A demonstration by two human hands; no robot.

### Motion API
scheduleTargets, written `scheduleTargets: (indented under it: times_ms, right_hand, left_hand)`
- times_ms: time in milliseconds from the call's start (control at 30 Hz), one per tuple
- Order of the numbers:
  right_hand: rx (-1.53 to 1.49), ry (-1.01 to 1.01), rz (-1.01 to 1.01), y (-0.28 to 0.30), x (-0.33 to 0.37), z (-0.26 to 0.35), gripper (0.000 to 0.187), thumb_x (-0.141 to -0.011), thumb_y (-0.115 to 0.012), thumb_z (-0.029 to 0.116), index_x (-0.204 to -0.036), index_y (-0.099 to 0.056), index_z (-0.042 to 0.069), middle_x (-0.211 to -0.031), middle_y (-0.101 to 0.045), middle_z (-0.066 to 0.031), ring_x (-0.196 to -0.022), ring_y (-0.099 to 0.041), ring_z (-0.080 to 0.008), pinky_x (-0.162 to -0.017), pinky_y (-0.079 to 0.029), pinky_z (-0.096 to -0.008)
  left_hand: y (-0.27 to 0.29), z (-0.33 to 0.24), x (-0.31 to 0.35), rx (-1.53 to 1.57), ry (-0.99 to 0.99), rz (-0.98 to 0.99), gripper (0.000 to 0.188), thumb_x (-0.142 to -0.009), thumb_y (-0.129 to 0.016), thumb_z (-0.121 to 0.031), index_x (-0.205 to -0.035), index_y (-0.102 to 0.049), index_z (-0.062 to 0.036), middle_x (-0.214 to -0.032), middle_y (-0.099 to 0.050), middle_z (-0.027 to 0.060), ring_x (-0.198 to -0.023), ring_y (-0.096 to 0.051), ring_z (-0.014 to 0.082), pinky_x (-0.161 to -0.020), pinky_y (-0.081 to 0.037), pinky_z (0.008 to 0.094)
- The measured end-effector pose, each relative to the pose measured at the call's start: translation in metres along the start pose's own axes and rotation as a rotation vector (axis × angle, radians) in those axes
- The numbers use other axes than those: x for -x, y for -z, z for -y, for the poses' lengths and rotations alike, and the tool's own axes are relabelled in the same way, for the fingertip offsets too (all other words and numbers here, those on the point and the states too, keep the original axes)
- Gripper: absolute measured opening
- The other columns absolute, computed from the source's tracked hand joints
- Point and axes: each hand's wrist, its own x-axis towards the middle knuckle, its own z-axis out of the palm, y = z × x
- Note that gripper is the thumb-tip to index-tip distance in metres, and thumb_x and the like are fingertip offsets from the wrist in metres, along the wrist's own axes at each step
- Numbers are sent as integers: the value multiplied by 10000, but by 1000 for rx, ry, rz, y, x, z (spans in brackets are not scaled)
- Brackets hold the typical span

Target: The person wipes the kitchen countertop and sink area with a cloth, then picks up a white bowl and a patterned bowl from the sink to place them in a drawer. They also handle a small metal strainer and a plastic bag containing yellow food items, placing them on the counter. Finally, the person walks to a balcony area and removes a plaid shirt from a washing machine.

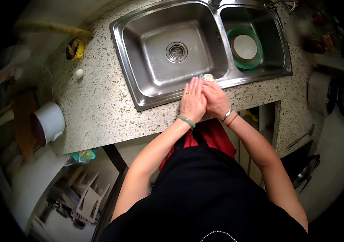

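My hands meet over the front rim of a stainless steel double sink (128,78). My left hand (193,101) has its fingers stretched out and laid against the side of the other hand. A green bangle circles that wrist. My right hand (217,100) is closed around a crumpled pale cloth (208,78), of which only a small part shows past the fingers; the rest is hidden. The large basin is wet and holds just its round drain strainer (176,52). In the smaller basin, a white bowl (245,47) sits inside a green plastic basin (256,60).
Speckled stone counter (103,101) surrounds the sink. To the left are a small white egg-shaped thing (79,74), a yellow container (79,49) and a white pot (53,121). A faucet (214,2) stands at the back. Below the counter's left edge is a rack (89,197).
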Motion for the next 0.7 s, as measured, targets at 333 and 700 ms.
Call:
scheduleTargets:
  times_ms: [333, 700]
  right_hand:
    - [149, -198, -141, 71, 36, -61, 263, -843, -598, 93, -1093, -612, 10, -1153, -625, -153, -1131, -568, -318, -980, -438, -396]
    - [36, -153, -134, -46, 0, 51, 286, -792, -607, 116, -1060, -620, 17, -1123, -628, -142, -1124, -554, -312, -980, -424, -406]
  left_hand:
    - [-74, -73, -75, 127, -164, -2, 514, -876, -487, -140, -1355, -445, 41, -1439, -429, 210, -1387, -360, 305, -1163, -241, 443]
    - [43, 33, 23, -17, 16, 128, 487, -921, -434, -188, -1376, -445, -15, -1455, -432, 138, -1402, -338, 251, -1175, -207, 442]
